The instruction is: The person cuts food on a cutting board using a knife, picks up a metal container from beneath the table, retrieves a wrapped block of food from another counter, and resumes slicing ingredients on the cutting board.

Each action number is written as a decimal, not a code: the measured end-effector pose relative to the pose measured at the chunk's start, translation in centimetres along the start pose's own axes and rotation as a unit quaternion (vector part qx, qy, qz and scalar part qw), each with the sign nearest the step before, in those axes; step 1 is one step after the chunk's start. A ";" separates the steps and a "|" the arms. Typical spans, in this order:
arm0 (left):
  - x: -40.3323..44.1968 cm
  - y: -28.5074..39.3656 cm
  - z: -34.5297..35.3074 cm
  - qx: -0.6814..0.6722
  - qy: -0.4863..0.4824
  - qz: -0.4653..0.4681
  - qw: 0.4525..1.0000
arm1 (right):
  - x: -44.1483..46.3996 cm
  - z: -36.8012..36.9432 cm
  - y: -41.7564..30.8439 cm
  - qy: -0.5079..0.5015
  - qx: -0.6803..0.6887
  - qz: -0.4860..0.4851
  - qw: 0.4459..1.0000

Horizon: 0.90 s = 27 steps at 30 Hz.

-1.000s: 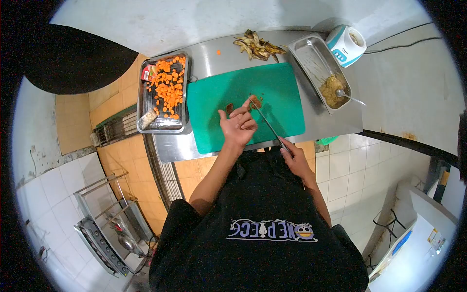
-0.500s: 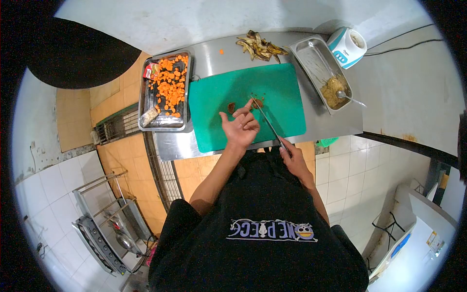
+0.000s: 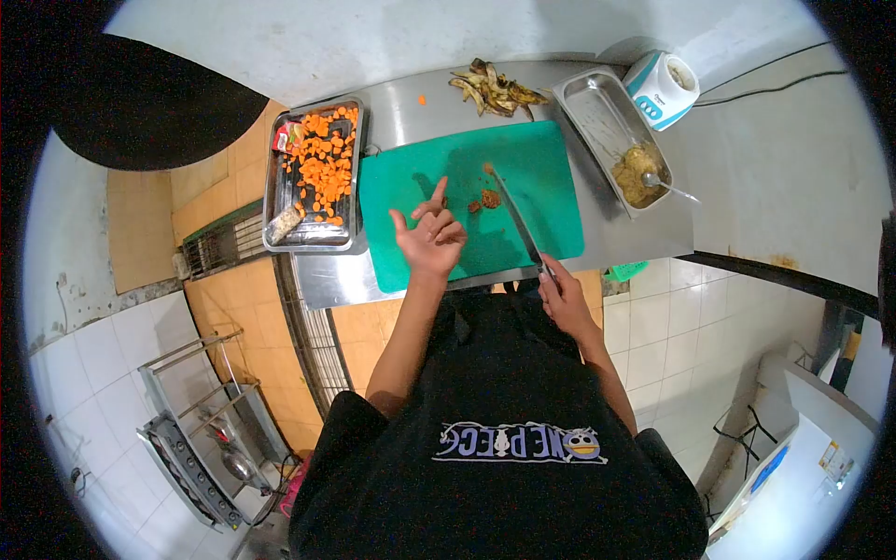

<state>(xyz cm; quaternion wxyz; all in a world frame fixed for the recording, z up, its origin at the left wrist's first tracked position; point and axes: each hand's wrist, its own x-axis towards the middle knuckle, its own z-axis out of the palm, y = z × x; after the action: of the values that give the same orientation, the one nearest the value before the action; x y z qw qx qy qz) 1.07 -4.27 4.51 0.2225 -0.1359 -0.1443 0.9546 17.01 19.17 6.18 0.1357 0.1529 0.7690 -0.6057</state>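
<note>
A green cutting board lies on the steel table. On it is a small heap of finely chopped brown food, too small to name, with a smaller brown bit beside it. My right hand is closed round the handle of a long knife, whose blade slants up and left past the heap. Over the board's left half, my left hand is held palm up, index finger and thumb stretched out and the other fingers loosely bent. Nothing shows in it.
To the left, a metal tray holds carrot pieces and small packets. Dark peels lie behind the board. At right stand a metal pan with yellowish mash and a spoon, and a white-and-blue appliance.
My left hand has moved left, away from the blade. The knife tip has shifted farther up the board. The dark brown chunk left of the heap is now mostly hidden by my hand.
</note>
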 end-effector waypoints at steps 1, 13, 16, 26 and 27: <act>-0.1 0.2 0.0 -0.002 -0.001 0.000 1.000 | 0.2 0.1 0.8 -0.015 0.009 0.038 0.999; -0.2 1.4 -0.1 0.042 0.033 -0.024 0.998 | -0.5 -0.3 1.0 -0.039 0.133 0.116 0.984; -0.2 1.3 -0.1 0.046 0.037 -0.025 0.998 | -0.4 -0.3 0.9 -0.048 0.169 0.124 0.977; 0.0 1.7 0.0 0.058 0.029 -0.045 0.997 | 0.2 -0.5 0.0 -0.061 0.204 0.114 0.970; 0.0 1.9 -0.1 0.060 0.027 -0.046 0.997 | 0.3 -0.4 0.0 -0.054 0.203 0.114 0.971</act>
<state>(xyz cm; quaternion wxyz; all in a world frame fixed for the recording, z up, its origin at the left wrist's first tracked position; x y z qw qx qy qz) 0.40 -5.86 3.76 0.2779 -0.1409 -0.0866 0.9463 16.75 19.60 6.21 0.2111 0.2310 0.5987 -0.7373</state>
